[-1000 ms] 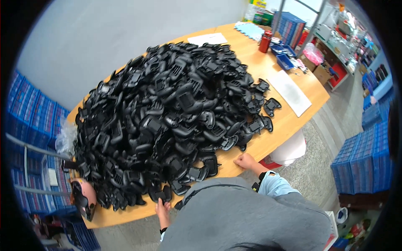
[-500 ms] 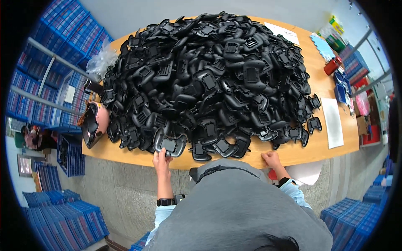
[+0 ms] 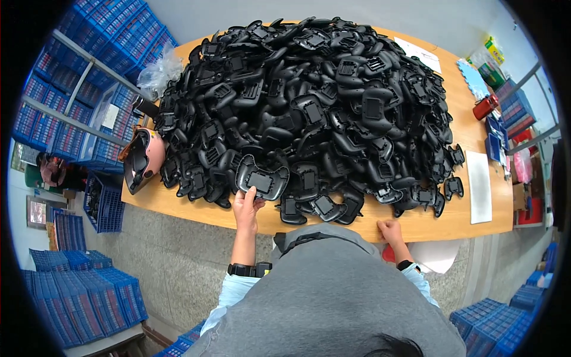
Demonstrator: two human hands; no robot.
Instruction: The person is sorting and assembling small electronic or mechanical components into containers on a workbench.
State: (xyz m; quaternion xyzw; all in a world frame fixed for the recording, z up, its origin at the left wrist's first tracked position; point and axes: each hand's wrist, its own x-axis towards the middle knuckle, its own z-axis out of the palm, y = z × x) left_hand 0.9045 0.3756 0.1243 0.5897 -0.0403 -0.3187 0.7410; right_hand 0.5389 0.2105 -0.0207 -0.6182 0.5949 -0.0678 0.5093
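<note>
My left hand point(image 3: 246, 209) grips a black game controller shell point(image 3: 275, 185) by its near edge, thumb on top. The shell's hollow inside faces up, with a rectangular recess in its middle. It is held at the near edge of a large heap of similar black shells point(image 3: 311, 112). My right hand point(image 3: 390, 231) rests at the table's front edge with its fingers curled into a loose fist. Nothing shows in it. Just left of the heap's near middle part, the held shell partly covers other shells.
The wooden table point(image 3: 351, 229) bears a pink helmet point(image 3: 156, 153) and plastic bag point(image 3: 160, 71) at left. On the right are a white sheet point(image 3: 479, 185), a red bottle point(image 3: 486, 107) and a blue tray point(image 3: 495, 140). Blue crates point(image 3: 89, 303) are stacked around.
The view has shifted, so the table sits a little to the right. My left hand still holds the shell, now turned slightly. My right hand stays at the table edge.
</note>
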